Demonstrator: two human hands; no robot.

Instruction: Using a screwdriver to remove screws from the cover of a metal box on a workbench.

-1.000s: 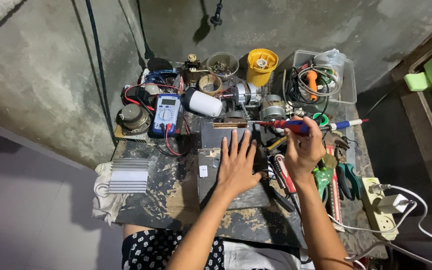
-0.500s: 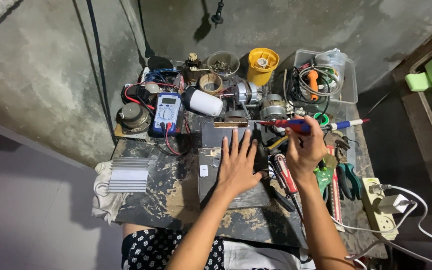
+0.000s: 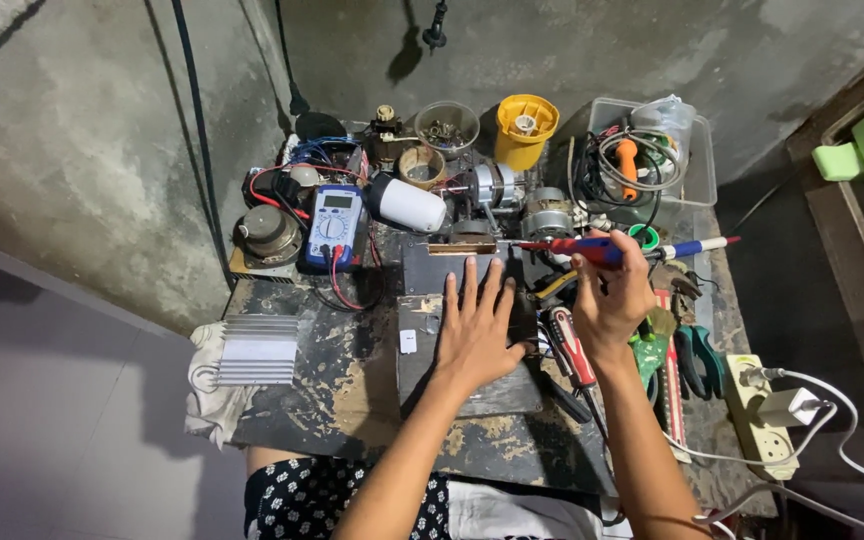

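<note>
1. The near edge of the worn dark wooden workbench (image 3: 352, 400) sits just above the person's patterned lap; the near left part of its top is the only open room, bounded on the left by a ribbed silver metal heat sink (image 3: 257, 350) lying on a pale cloth at the bench's left edge.
2. On the right edge, a cream power strip (image 3: 757, 415) with a white plug and green-handled pliers (image 3: 697, 360) crowd the space.
3. Compared with the earlier frames, both hands and the tool keep the same places; nothing on the bench has shifted.
4. The left hand (image 3: 477, 335) lies flat, fingers spread wide, pressing on a dark rectangular metal block (image 3: 467, 330) at the bench's middle.
5. The right hand (image 3: 612, 300) is raised, fingers closed around a red and blue pen-shaped soldering iron (image 3: 602, 250), held level with its tip pointing left, just beyond the block.
6. Farther back stand a blue multimeter (image 3: 335, 222), a white cylinder (image 3: 407, 203), a yellow plastic cup (image 3: 525, 128) and a clear tub (image 3: 697, 165) of cables against the concrete wall.
</note>
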